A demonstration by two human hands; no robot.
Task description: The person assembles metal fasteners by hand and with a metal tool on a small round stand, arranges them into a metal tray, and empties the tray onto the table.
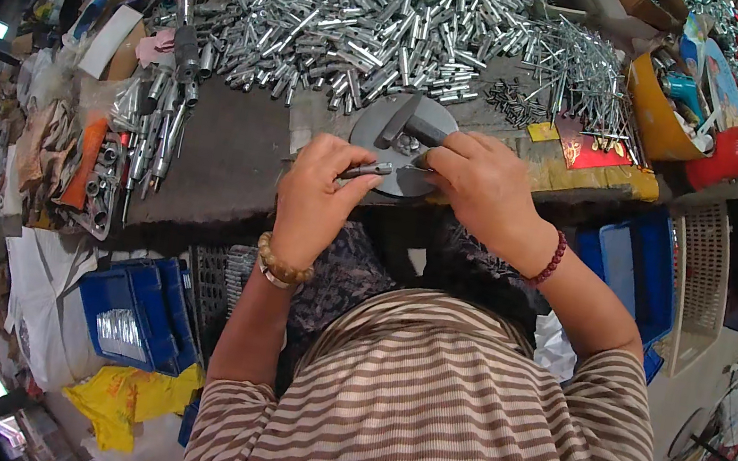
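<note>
My left hand (316, 186) is closed, with thumb and fingers pinching a small metal rod-shaped piece (366, 171) above the near left part of a round grey metal disc (367, 125). My right hand (483, 185) is closed around the short dark handle of a hammer (412, 122), whose head lies over the disc. The right fingertips come down close to the left hand's piece; whether they also pinch something small is hidden. A few small shiny bits (409, 144) lie on the disc between the hands.
A big heap of shiny metal tubes (352, 28) covers the bench's back, with thin pins (575, 66) to its right. Dark screws (517, 105), a red packet (596, 148) and a yellow container (659, 107) sit at right. Tools (151, 122) crowd the left; blue bins (133, 310) stand below.
</note>
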